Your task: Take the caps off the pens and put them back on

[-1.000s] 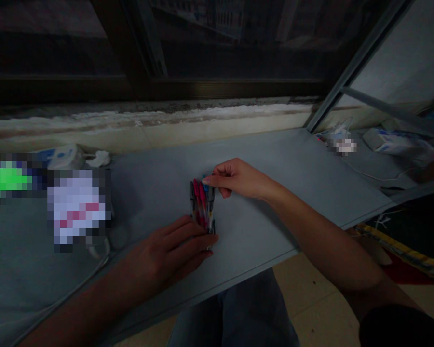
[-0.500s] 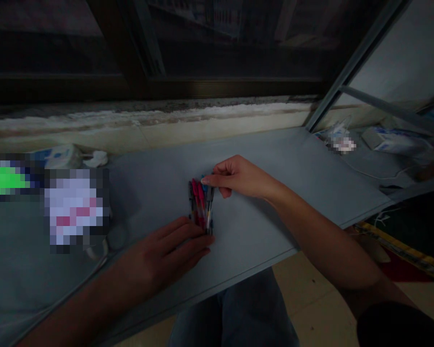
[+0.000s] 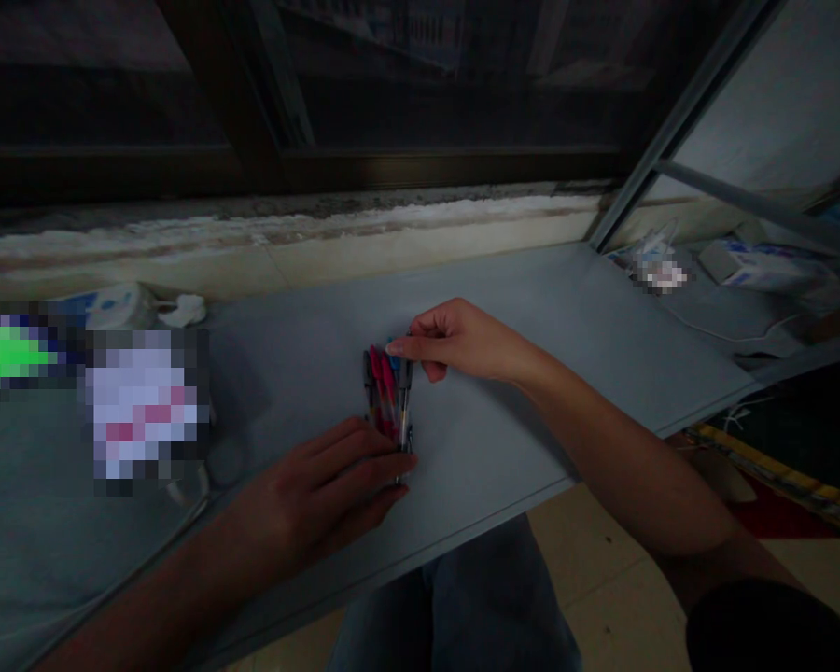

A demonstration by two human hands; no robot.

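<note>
A small bundle of pens stands or lies gathered on the grey tabletop, with red, blue and dark barrels and clear parts. My left hand wraps its fingers around the lower part of the bundle from the left. My right hand pinches the upper end with its fingertips. The hands hide the pen tips and parts of the barrels, so I cannot tell how many pens there are.
A blurred white and pink item and a blurred green item are at the left. A white packet, a thin cable and a blurred bag are at the right. Behind is a dark window frame.
Both hands and the pens keep their hold. The whole scene sits slightly differently in the view, and the pens have shifted only a little.
</note>
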